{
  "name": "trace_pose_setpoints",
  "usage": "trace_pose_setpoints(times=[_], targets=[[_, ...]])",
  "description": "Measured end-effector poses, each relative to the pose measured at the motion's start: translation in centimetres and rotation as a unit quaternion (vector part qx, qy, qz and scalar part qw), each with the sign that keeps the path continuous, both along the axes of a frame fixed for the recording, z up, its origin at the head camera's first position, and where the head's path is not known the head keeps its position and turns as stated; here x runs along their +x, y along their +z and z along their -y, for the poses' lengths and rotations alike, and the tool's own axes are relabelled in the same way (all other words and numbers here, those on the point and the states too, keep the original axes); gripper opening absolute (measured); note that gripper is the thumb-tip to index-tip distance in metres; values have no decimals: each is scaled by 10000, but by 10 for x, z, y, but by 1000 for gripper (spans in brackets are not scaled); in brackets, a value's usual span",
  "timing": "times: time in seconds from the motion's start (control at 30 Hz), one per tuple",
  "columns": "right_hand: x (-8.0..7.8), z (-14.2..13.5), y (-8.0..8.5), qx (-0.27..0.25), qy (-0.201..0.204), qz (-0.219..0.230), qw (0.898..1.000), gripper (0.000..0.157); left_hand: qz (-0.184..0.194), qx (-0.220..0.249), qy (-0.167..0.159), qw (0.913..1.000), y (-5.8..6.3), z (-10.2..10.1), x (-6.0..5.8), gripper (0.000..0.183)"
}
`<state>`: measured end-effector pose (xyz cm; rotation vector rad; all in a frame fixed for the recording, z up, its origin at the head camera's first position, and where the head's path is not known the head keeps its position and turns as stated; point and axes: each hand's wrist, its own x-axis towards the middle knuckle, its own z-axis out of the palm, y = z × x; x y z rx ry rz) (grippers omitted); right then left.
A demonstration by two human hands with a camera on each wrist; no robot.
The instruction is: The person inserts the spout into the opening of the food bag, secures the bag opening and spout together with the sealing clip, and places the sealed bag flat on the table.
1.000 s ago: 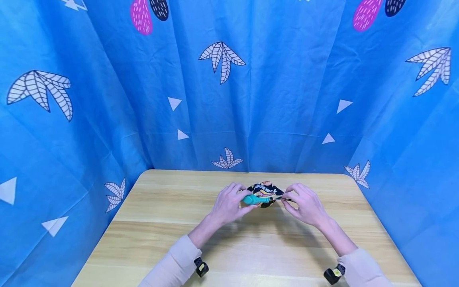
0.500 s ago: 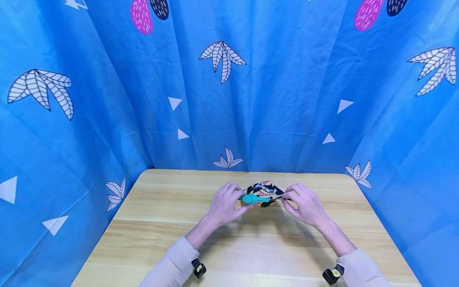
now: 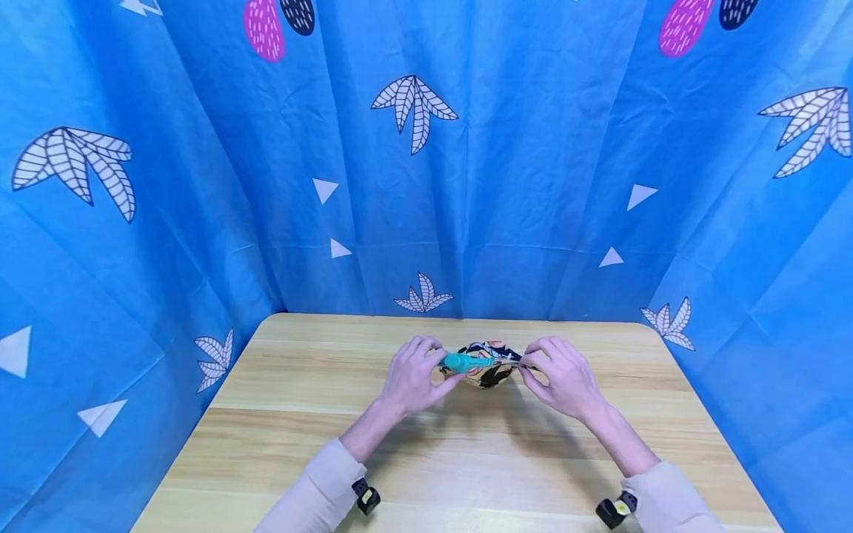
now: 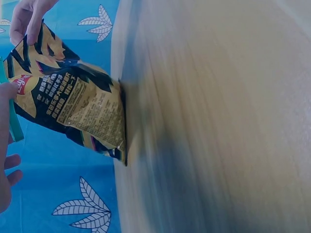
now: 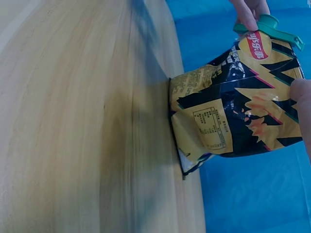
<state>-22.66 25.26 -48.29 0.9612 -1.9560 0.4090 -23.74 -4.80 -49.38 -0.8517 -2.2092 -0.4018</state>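
A black and gold bag of chips (image 3: 492, 376) stands upright on the table, its base on the wood, between my two hands. Across part of its top edge lies a green bag clip (image 3: 466, 363) with a round knob at the left end; whether it is fastened I cannot tell. My left hand (image 3: 412, 376) pinches the knob end of this clip (image 5: 273, 30) between thumb and fingers. On the other side, my right hand (image 3: 561, 376) pinches the bag's right top corner. The left wrist view shows the printed side of the bag (image 4: 82, 99).
Under the bag is a light wooden table (image 3: 466, 474), its far edge close behind. Blue patterned curtain (image 3: 426, 207) hangs at the back and both sides. Each sleeve carries a small black camera at the wrist.
Both hands have shifted slightly left, taking the clip and the bag's top edge along. More of the bag's near side shows below the clip. Both holds continue.
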Motion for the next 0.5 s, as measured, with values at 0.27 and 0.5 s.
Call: trace_pose_setpoints(times=[0.27,0.5], targets=[[1,4,7,38,-175,-26,9998,13,-40,79,79,9999,6,3,0,44],[3,6,9,-10,-291,-49,9996,14,-161,135,116,9997,10,5,-1,41]])
